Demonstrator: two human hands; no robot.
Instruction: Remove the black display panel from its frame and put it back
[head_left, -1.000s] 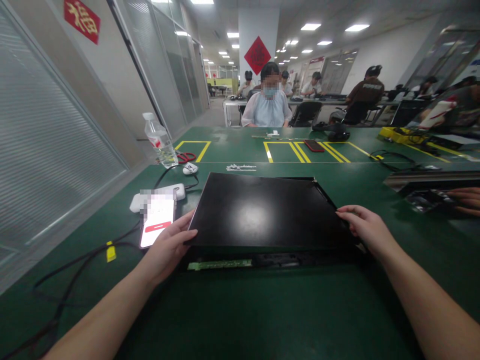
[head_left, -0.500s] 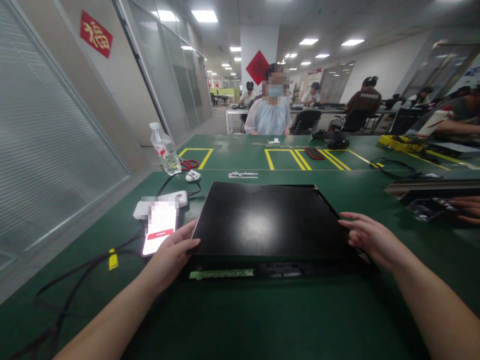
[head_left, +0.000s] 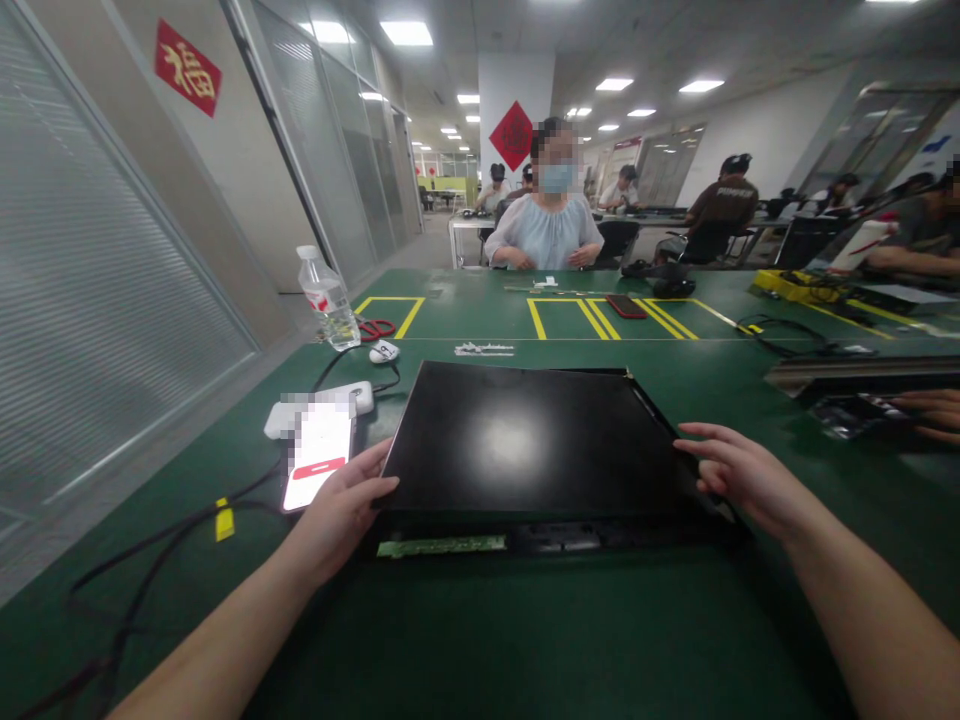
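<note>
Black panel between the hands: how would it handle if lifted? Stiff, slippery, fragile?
The black panel is probably stiff: its face looks flat with the left hand at its edge. Its smooth surface, with a broad reflection, may be slippery. Thin and wide, it could crack if twisted.

Water btl (head_left: pixel 328 305) w/ red label (head_left: pixel 318 301), L side of green worktop (head_left: pixel 570 630); red scissors (head_left: pixel 377 329) just beside. Lit phone (head_left: pixel 321 450) nr cables (head_left: pixel 140 585), yellow tag (head_left: pixel 225 522) on one. Dark phone (head_left: pixel 625 306), red edge, by yellow tape (head_left: pixel 536 320). Person (head_left: pixel 544 240) opp. in lt-blue top (head_left: pixel 559 228) + mask (head_left: pixel 556 179); red sign (head_left: pixel 511 135) on pillar (head_left: pixel 517 82) behind.
</note>
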